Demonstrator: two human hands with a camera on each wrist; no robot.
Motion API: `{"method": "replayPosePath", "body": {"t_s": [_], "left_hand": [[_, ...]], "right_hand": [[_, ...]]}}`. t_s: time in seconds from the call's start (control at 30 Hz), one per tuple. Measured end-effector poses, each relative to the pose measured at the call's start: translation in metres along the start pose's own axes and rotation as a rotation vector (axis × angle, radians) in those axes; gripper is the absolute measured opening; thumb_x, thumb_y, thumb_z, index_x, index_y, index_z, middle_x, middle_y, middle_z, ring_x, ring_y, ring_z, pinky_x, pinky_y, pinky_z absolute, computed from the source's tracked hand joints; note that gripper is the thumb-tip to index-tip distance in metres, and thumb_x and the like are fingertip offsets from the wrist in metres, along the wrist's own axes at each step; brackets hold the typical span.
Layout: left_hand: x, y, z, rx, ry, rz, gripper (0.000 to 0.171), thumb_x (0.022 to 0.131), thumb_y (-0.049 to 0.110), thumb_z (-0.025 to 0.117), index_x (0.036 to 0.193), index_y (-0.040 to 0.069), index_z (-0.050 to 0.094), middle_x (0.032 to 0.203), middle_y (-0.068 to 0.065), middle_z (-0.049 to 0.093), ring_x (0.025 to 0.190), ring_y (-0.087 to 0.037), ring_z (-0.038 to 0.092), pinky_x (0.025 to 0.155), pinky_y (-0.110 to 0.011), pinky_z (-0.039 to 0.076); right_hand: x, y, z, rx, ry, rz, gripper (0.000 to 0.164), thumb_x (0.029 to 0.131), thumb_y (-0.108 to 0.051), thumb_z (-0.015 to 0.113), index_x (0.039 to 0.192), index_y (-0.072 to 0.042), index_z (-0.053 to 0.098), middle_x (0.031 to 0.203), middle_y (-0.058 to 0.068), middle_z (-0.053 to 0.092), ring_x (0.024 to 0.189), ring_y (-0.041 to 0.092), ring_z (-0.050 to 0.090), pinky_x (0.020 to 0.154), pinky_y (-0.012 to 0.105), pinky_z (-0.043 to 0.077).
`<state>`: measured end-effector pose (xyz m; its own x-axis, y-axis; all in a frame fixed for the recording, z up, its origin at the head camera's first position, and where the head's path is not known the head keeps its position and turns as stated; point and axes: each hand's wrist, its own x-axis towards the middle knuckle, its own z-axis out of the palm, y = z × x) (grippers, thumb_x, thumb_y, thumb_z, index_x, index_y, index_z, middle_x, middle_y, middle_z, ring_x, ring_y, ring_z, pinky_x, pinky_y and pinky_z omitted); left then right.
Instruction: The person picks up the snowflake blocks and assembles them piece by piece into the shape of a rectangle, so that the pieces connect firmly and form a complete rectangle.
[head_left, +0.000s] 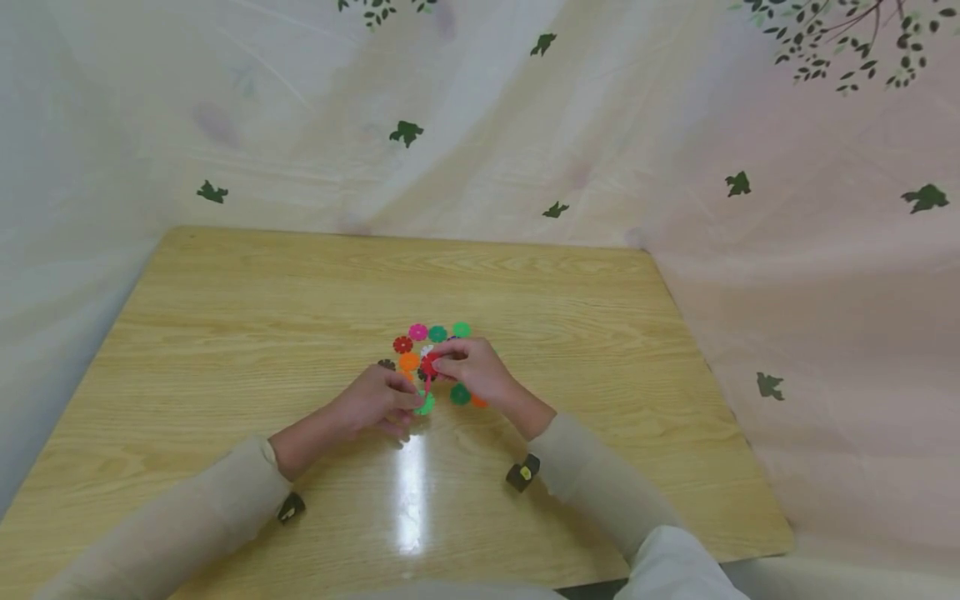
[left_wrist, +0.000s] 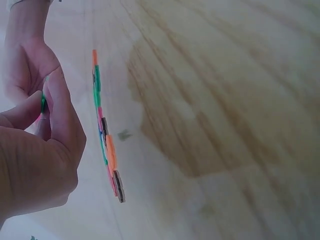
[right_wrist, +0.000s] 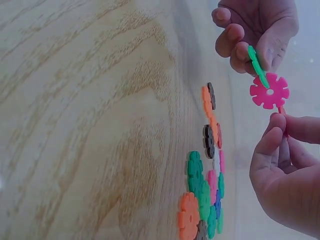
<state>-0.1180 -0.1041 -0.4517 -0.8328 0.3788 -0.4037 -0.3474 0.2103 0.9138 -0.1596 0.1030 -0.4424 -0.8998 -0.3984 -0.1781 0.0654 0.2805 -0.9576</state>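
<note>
Over the table, my left hand point(head_left: 375, 402) pinches a light green notched disc point(right_wrist: 257, 67) between thumb and finger. A pink notched disc point(right_wrist: 270, 91) stands between the two hands, its notched edge meeting the green disc. On its other side it meets a red disc point(head_left: 428, 364), which my right hand point(head_left: 483, 372) pinches with thumb and fingertips. In the left wrist view, the fingers mostly hide these joined discs. Flat loose discs lie on the table just behind and beneath the hands, among them an orange one point(right_wrist: 189, 218) and a dark green one point(head_left: 460, 394).
The wooden table point(head_left: 225, 308) carries the loose discs in one cluster near its middle, with a pink disc point(head_left: 417, 332) and a dark red one point(head_left: 402, 344) at the far side. A pale printed curtain point(head_left: 480, 167) hangs behind and along the sides.
</note>
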Motion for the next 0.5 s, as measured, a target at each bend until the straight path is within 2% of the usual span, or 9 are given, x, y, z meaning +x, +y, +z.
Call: {"method": "replayPosePath", "body": {"t_s": [0.13, 0.2, 0.3, 0.4, 0.5], "left_hand": [[-0.0003, -0.0014, 0.0, 0.005, 0.0, 0.017, 0.014, 0.092, 0.007, 0.073, 0.096, -0.006, 0.071, 0.082, -0.019, 0.069, 0.066, -0.02, 0.064, 0.065, -0.04, 0.064], [-0.0004, -0.0017, 0.0002, 0.004, 0.001, 0.018, 0.014, 0.092, 0.006, 0.073, 0.095, -0.007, 0.071, 0.082, -0.02, 0.068, 0.065, -0.02, 0.064, 0.065, -0.04, 0.064], [-0.001, -0.001, 0.0017, 0.009, 0.008, 0.023, 0.012, 0.091, 0.005, 0.073, 0.095, -0.006, 0.071, 0.082, -0.019, 0.068, 0.065, -0.02, 0.064, 0.064, -0.041, 0.064], [-0.0013, -0.0002, 0.0031, 0.027, 0.016, 0.029, 0.011, 0.091, 0.004, 0.073, 0.094, -0.006, 0.07, 0.082, -0.018, 0.068, 0.066, -0.021, 0.063, 0.064, -0.04, 0.064], [-0.0007, -0.0005, 0.0033, 0.058, 0.021, 0.039, 0.009, 0.091, 0.003, 0.072, 0.094, -0.006, 0.071, 0.083, -0.018, 0.069, 0.068, -0.022, 0.064, 0.065, -0.04, 0.064]], "right_hand": [[-0.0002, 0.0005, 0.0008, 0.002, 0.0, 0.001, 0.019, 0.097, -0.001, 0.065, 0.113, 0.006, 0.071, 0.096, 0.013, 0.073, 0.085, 0.025, 0.07, 0.089, 0.053, 0.059], [-0.0002, 0.0014, 0.0007, 0.007, -0.004, 0.008, 0.019, 0.097, -0.002, 0.065, 0.113, 0.007, 0.07, 0.095, 0.012, 0.073, 0.085, 0.027, 0.07, 0.087, 0.05, 0.06], [0.0004, 0.003, 0.0, 0.04, -0.013, 0.038, 0.021, 0.097, -0.003, 0.065, 0.115, 0.007, 0.069, 0.091, 0.01, 0.073, 0.081, 0.024, 0.07, 0.08, 0.039, 0.062], [0.0006, 0.004, -0.0007, 0.128, -0.025, 0.088, 0.023, 0.097, -0.002, 0.063, 0.117, 0.01, 0.067, 0.086, 0.006, 0.071, 0.075, 0.017, 0.066, 0.071, 0.026, 0.06], [0.0, 0.0045, -0.001, 0.216, -0.043, 0.131, 0.025, 0.098, 0.0, 0.061, 0.119, 0.013, 0.064, 0.082, 0.005, 0.069, 0.073, 0.016, 0.064, 0.066, 0.021, 0.056]]}}
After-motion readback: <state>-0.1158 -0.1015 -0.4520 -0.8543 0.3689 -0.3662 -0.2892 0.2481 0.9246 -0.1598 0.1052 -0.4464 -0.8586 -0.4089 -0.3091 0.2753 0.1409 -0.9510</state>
